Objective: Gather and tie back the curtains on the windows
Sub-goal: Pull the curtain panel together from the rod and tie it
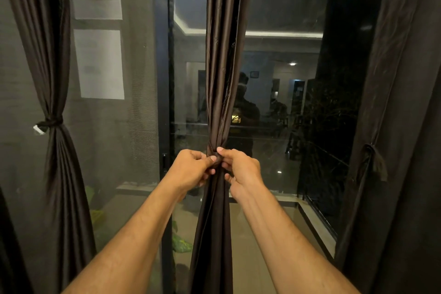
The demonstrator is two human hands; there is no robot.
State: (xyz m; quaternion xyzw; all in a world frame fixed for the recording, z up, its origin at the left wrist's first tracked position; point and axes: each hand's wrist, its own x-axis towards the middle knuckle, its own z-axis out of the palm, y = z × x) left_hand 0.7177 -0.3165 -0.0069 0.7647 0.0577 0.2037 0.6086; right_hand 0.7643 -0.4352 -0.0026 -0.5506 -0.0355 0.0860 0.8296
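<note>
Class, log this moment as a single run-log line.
step: tying middle dark brown satin curtain | hands: left hand and right hand pinch tie at gather | left dark brown curtain: already tied

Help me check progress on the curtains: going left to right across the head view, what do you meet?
Tied left curtain → window frame post → left hand → middle curtain, both hands at its tie → right hand → untied right curtain.

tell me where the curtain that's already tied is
In the head view, the tied curtain hangs at far left, left of the window frame.
</note>
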